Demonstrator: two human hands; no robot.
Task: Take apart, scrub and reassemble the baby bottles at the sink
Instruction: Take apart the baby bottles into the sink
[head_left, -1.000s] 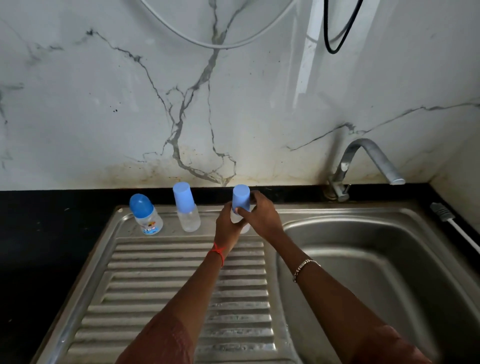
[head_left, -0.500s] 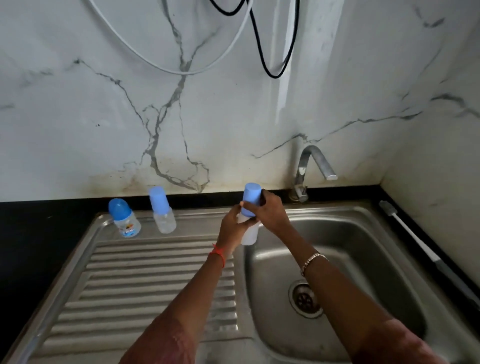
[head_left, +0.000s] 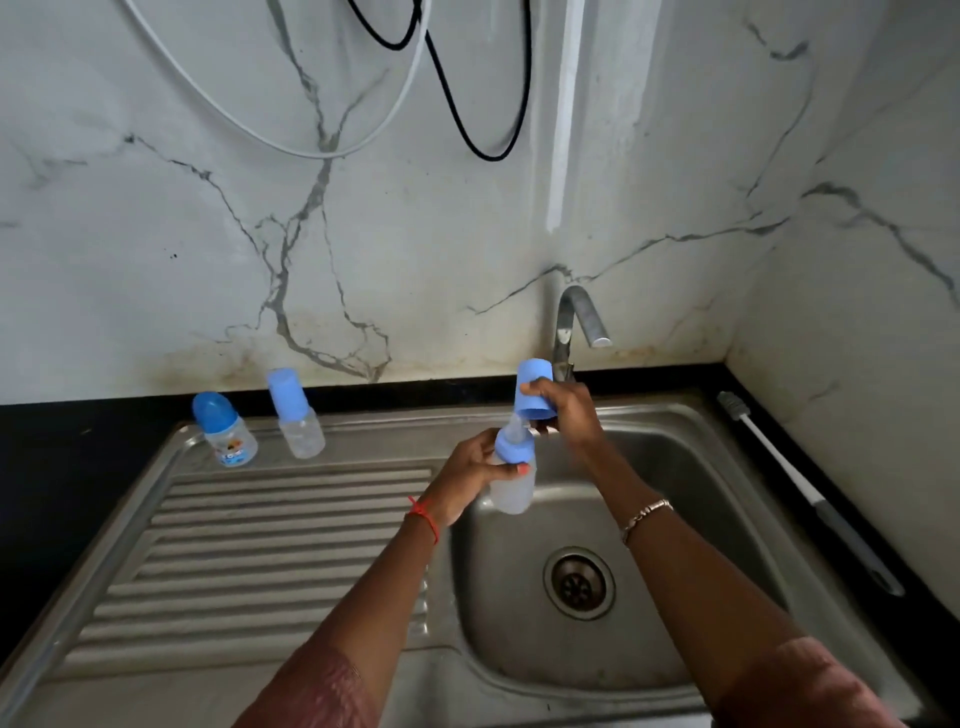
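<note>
My left hand grips a clear baby bottle with a blue collar and a bare teat, held over the left rim of the sink basin. Just above it, my right hand holds the bottle's blue cap, lifted free of the teat. Two more capped bottles stand at the back of the draining board: a printed one with a round blue cap and a plain one with a tall blue cap.
The steel tap rises behind the basin, right behind my right hand. A long bottle brush lies on the black counter at the right. The ribbed draining board fills the left. The drain sits in the basin floor.
The bottle was lifted off the draining board and carried right over the basin. My right hand has pulled the blue cap up off it, baring the teat.
</note>
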